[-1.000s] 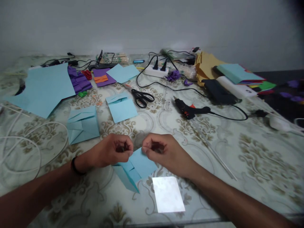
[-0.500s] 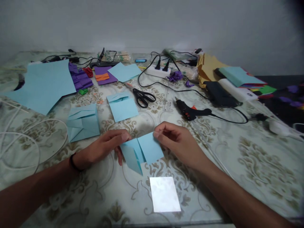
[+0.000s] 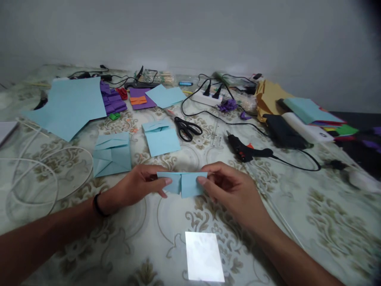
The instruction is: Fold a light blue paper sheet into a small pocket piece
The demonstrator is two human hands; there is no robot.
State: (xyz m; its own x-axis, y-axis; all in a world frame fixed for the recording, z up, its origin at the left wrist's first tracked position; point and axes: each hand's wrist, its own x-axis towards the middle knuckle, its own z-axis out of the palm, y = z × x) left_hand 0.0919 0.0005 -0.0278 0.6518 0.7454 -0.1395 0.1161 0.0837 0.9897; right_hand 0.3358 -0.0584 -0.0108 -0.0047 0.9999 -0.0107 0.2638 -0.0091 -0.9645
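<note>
- Head view: your left hand (image 3: 132, 186) and right hand (image 3: 236, 190) pinch the folded light-blue paper (image 3: 188, 187) at nine and three o'clock.
- Press lightly and evenly, sparing the creases.

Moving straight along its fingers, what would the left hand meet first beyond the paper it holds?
Likely the right hand, gripping the other end of the blue paper; depth is hard to judge here.

Legible text, brands, numbers or signs: 0. Marks seen but unreadable: small dark mark on white box (image 3: 308, 127), far right; tiny dark marks on clear ruler-like strip (image 3: 215, 137), mid-scene, right of centre; green print on clear packet (image 3: 159, 76), far side, left of centre, too small to read.
</note>
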